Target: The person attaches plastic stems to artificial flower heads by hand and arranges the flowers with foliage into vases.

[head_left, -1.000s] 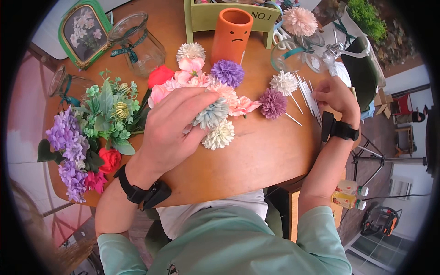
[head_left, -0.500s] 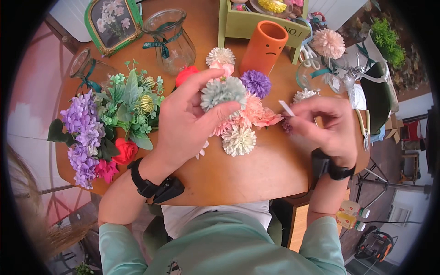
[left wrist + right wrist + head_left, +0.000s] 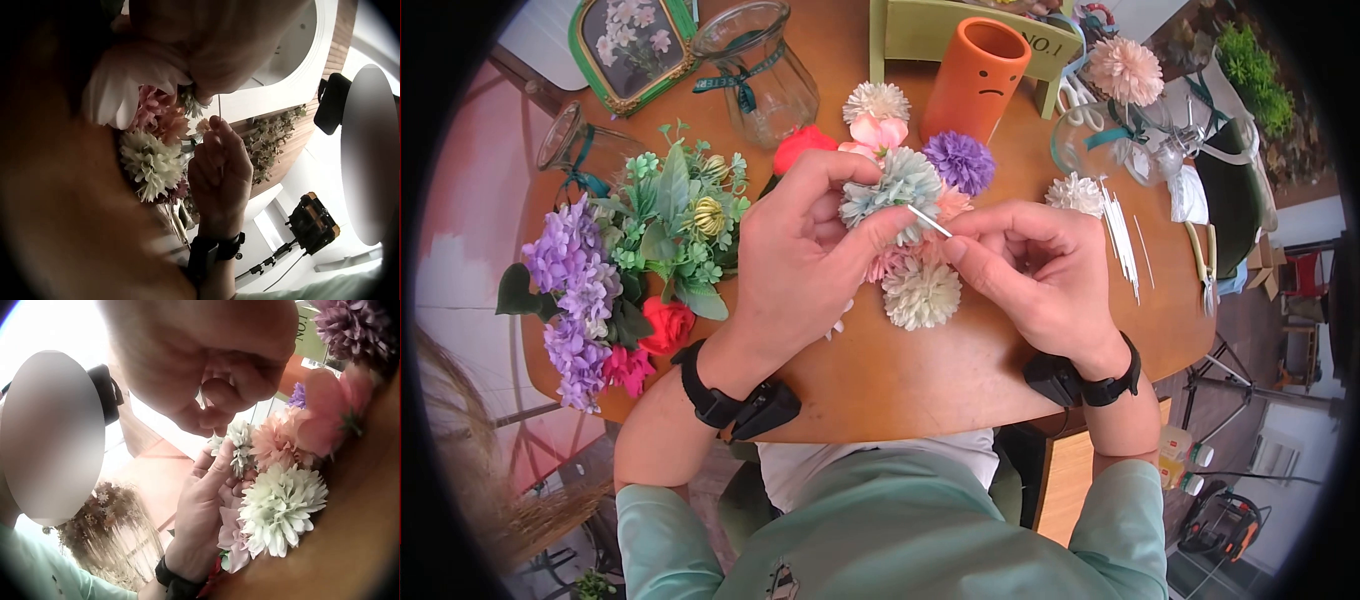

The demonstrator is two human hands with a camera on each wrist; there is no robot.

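My left hand [image 3: 795, 250] holds a pale blue-grey pompom flower head [image 3: 890, 182] between thumb and fingers, above a group of artificial flowers. My right hand [image 3: 1045, 275] pinches a thin white stick [image 3: 930, 221], whose far end is right at the flower head by my left thumb. In the right wrist view the flower head [image 3: 241, 447] sits just below the right fingertips. Beneath and around it are a cream pompom flower [image 3: 922, 293], a purple one [image 3: 959, 162] and pink blooms [image 3: 875, 134]. My right hand hides the mauve flower [image 3: 356, 331] in the head view.
Several white sticks [image 3: 1120, 240] lie at the right, near a white pompom flower [image 3: 1075, 195] and pliers [image 3: 1203, 265]. An orange cup [image 3: 975, 85] and glass vase [image 3: 765, 85] stand behind. Greenery [image 3: 675, 220] and lilac flowers [image 3: 575, 265] lie at the left.
My right hand has gone from the sticks at the right to the blue-grey flower head, bringing one white stick. My left hand has raised and turned the flower head.
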